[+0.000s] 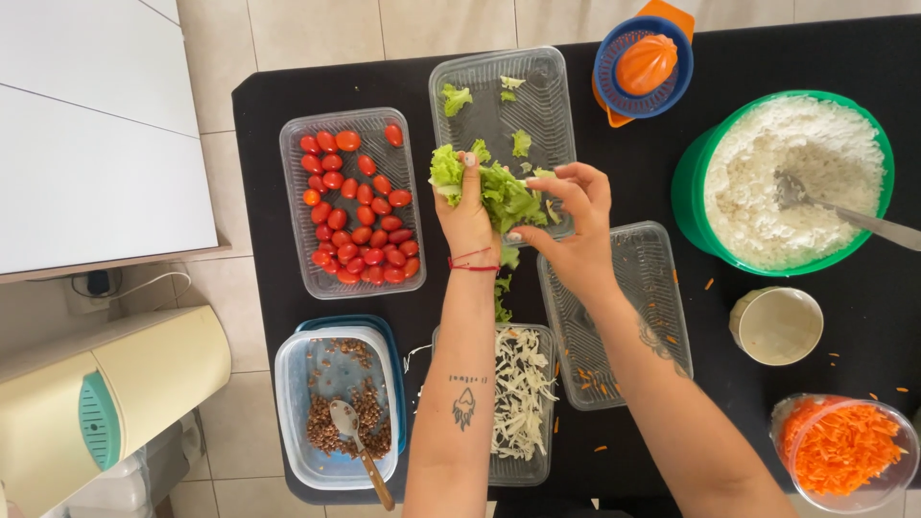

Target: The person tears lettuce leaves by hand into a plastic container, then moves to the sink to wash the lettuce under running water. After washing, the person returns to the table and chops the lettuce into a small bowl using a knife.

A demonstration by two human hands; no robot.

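Lettuce bunch [504, 197] crosswise between left hand [467, 216], right hand [576, 225].

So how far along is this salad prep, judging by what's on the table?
Well along, it seems. The clear tray behind the hands is almost emptied of lettuce, and another tray holds only carrot scraps. Grated carrot sits in a bowl, with shredded cabbage, cherry tomatoes and rice ready. In hand: left hand and right hand hold lettuce. No assembled salad is visible yet.
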